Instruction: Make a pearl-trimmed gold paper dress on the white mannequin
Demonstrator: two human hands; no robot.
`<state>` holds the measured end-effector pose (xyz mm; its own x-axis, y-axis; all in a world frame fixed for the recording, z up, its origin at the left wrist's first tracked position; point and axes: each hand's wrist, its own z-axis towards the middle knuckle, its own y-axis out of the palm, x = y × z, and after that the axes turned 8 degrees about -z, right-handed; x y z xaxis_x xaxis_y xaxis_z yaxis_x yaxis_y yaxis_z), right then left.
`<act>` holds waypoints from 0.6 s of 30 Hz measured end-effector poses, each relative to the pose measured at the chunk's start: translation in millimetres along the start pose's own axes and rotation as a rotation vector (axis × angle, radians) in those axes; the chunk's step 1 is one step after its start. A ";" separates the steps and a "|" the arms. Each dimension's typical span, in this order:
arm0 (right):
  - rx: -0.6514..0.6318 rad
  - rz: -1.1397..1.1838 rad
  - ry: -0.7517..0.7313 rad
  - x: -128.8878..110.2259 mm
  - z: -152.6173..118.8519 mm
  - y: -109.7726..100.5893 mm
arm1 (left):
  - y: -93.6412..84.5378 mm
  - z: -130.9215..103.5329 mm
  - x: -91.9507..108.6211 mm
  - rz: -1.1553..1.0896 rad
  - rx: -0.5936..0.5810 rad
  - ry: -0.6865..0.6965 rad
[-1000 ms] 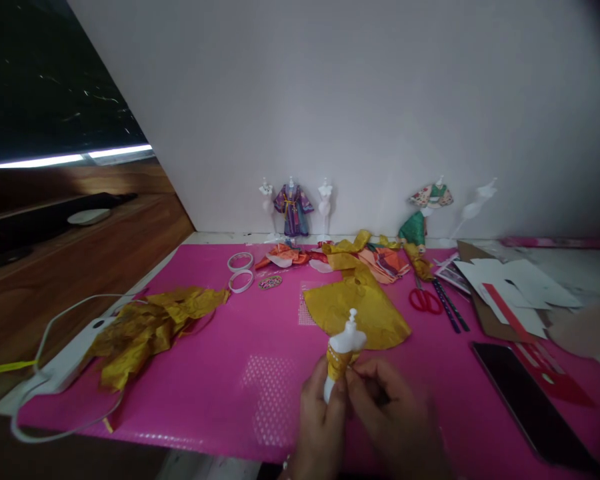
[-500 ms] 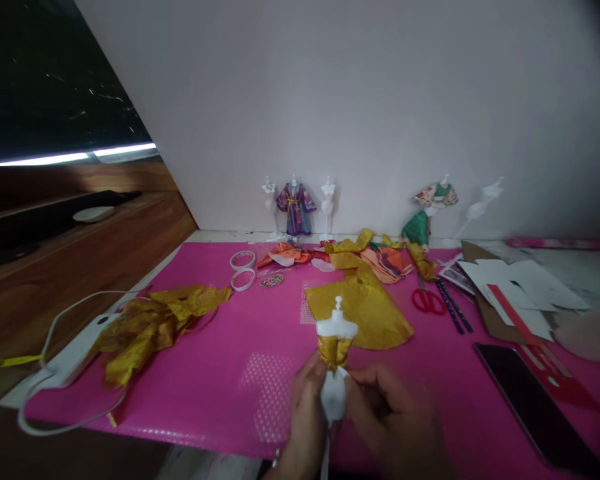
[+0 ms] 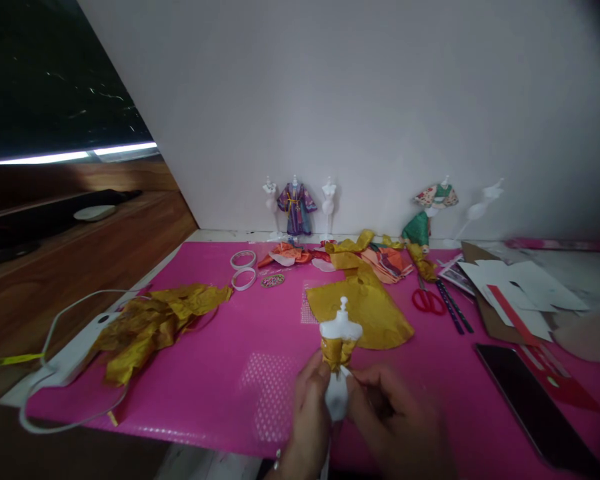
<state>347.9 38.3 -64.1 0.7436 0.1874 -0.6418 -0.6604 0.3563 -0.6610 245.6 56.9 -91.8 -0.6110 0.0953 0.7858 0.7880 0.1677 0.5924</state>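
A small white doll mannequin [image 3: 337,399] stands upright near the table's front edge, a gold fabric top [image 3: 338,353] wrapped round its chest. My left hand [image 3: 310,407] grips it at the waist from the left, fingers closed. From the right, my right hand [image 3: 385,410] pinches at the waist, just under the gold fabric; a small white bit shows at its fingertips, too small to name. Behind the mannequin lies a large piece of gold fabric [image 3: 375,310].
Crumpled gold fabric [image 3: 165,320] and a white cable [image 3: 55,333] lie left. Two tape rolls [image 3: 243,279], orange scraps [image 3: 287,253] and red scissors [image 3: 428,300] sit farther back. A phone [image 3: 535,407] lies right. Dressed mannequins [image 3: 297,207] line the wall.
The mannequin has shifted slightly to the right in the view. Both hands keep their hold at its waist.
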 end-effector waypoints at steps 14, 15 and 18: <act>0.004 0.024 0.020 -0.2 0.7 2.7 | -12.1 -5.5 -12.7 0.197 -0.013 0.067; 0.014 0.014 0.017 -0.4 0.6 3.2 | -14.3 -6.2 -14.9 0.218 0.004 0.069; 0.033 -0.010 -0.004 0.4 2.0 4.4 | -17.8 -6.2 -18.4 0.259 0.016 0.075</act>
<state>345.4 41.7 -66.4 0.7503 0.1878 -0.6338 -0.6494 0.3884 -0.6537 243.3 46.1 -115.7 -0.3811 0.0642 0.9223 0.9158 0.1626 0.3672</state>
